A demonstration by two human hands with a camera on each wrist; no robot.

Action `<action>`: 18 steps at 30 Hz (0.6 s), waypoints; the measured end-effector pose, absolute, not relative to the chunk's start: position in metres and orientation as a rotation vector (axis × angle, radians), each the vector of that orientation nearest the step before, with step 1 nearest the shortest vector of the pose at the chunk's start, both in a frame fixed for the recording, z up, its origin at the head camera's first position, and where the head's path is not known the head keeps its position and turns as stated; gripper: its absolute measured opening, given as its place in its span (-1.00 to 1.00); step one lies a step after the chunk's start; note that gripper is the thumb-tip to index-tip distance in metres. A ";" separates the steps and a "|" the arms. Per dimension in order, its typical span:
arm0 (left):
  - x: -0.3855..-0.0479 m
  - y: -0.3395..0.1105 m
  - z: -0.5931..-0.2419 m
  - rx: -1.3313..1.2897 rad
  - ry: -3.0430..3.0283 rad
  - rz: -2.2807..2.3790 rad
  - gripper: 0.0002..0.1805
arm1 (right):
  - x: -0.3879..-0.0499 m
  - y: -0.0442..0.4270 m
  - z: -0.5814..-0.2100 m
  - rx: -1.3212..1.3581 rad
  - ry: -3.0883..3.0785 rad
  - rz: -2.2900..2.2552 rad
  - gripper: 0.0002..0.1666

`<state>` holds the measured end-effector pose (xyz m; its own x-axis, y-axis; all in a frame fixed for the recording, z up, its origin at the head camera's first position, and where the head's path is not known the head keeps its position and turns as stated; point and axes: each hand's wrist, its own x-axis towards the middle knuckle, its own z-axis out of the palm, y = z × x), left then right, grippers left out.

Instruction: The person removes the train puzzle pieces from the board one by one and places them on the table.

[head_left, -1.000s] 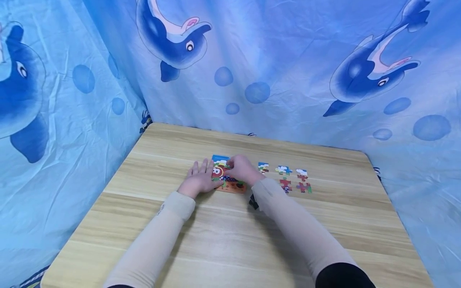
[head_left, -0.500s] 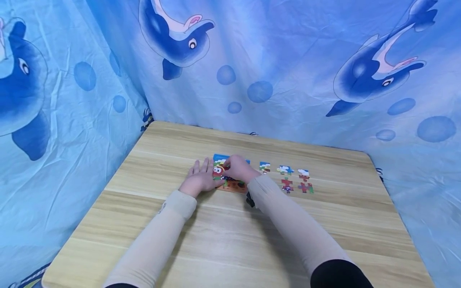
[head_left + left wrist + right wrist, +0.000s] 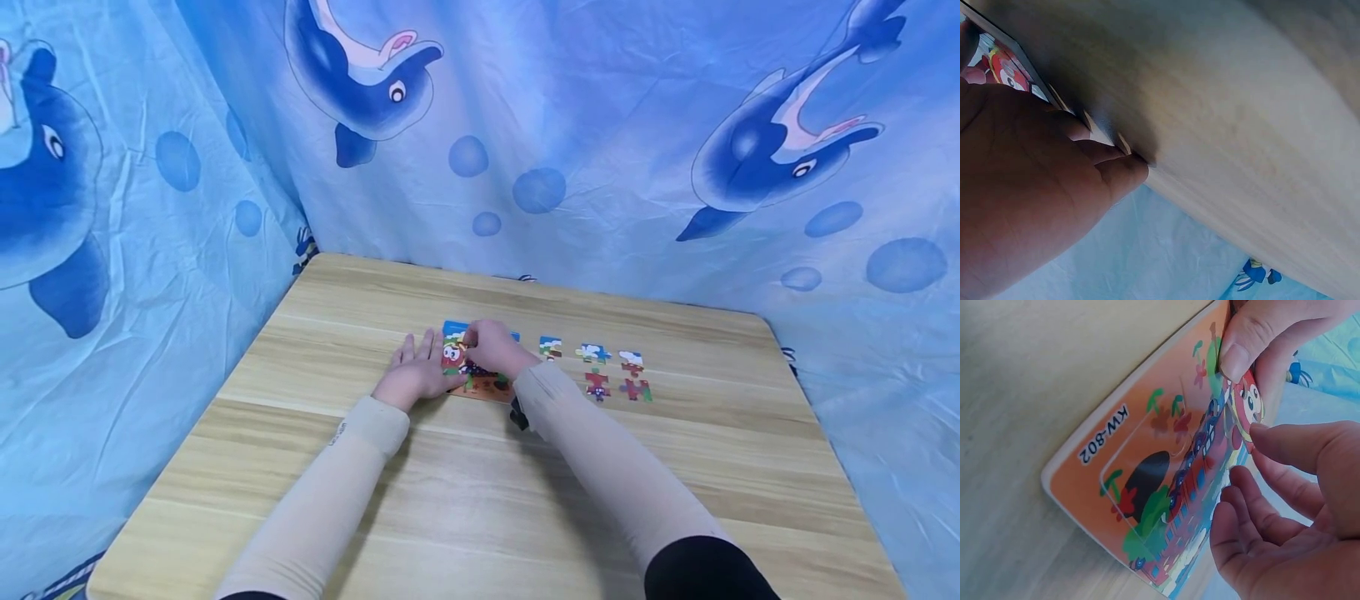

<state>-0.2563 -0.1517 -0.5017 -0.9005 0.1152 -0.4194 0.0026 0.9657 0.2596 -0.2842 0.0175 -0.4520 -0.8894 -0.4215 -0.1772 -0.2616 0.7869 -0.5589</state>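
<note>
A puzzle board (image 3: 486, 387) with a cartoon train scene lies on the table under both hands. Its orange lower border (image 3: 1100, 465) carries the print "KW-802". My left hand (image 3: 416, 375) rests at the board's left side with straight, spread fingers, its thumb (image 3: 1241, 356) pressing on the board. Over the board's upper middle, my right hand (image 3: 498, 350) has thumb and index fingertip together at a puzzle piece (image 3: 1245, 415) by the train's face, seemingly pinching it. The right hand's other fingers are loosely curled. Much of the picture is hidden beneath this hand in the head view.
Several loose puzzle pieces lie right of the board, among them a blue-and-white piece (image 3: 594, 353) and a red one (image 3: 597, 384). The wooden table (image 3: 450, 492) reaches back to a blue dolphin-print curtain (image 3: 600, 133).
My right hand has shifted slightly left over the board, toward the train's face. The left hand stays in place, and the loose pieces lie as before.
</note>
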 end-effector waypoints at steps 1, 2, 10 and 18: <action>-0.256 -0.152 -0.501 0.083 2.671 0.353 0.22 | -0.284 0.018 -0.452 -0.522 2.682 -0.794 -0.86; -0.256 -0.152 -0.501 0.084 2.671 0.353 0.22 | -0.284 0.018 -0.451 -0.522 2.680 -0.807 -0.87; -0.258 -0.152 -0.503 0.083 2.668 0.324 0.22 | -0.285 0.019 -0.455 -0.528 2.685 -0.935 -0.88; -0.257 -0.152 -0.504 0.082 2.670 0.317 0.23 | -0.287 0.021 -0.462 -0.444 2.687 -1.110 -0.95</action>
<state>-0.2568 -0.1521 -0.5041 -0.8982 0.1088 -0.4259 0.0060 0.9718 0.2357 -0.2873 0.0205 -0.4625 -0.9348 -0.3485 -0.0691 -0.1981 0.6729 -0.7127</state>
